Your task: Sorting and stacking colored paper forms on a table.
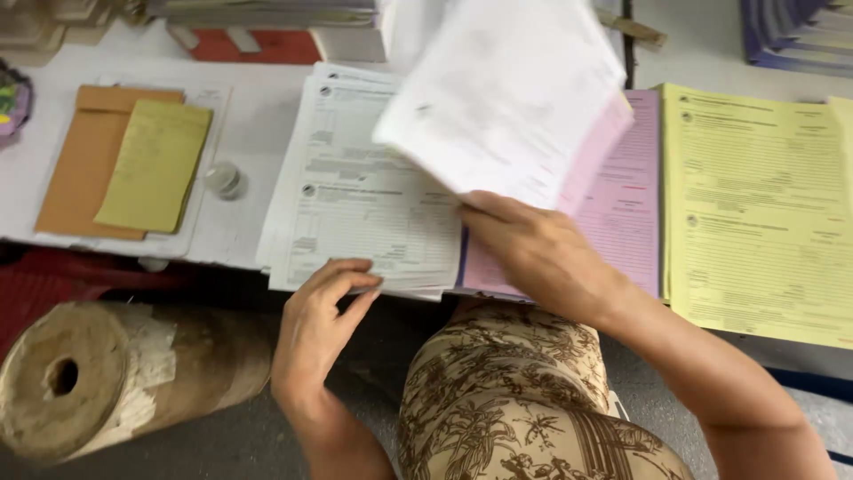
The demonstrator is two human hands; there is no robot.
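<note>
Lifting a white sheet (502, 98), right hand (533, 253) pinches it; left hand (315, 324) presses the white stack (355, 213), fingers together.

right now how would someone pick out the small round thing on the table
Start at the white table and find the brown envelope on its left part. Between that and the white form stack sits a small round grey lid-like object, the only round thing among flat papers.

Single head cam, I'm looking steeply down and close onto the low table (249, 133); paper stacks are filling the frame's upper half, my lap (515, 400) sitting at bottom centre.
</note>
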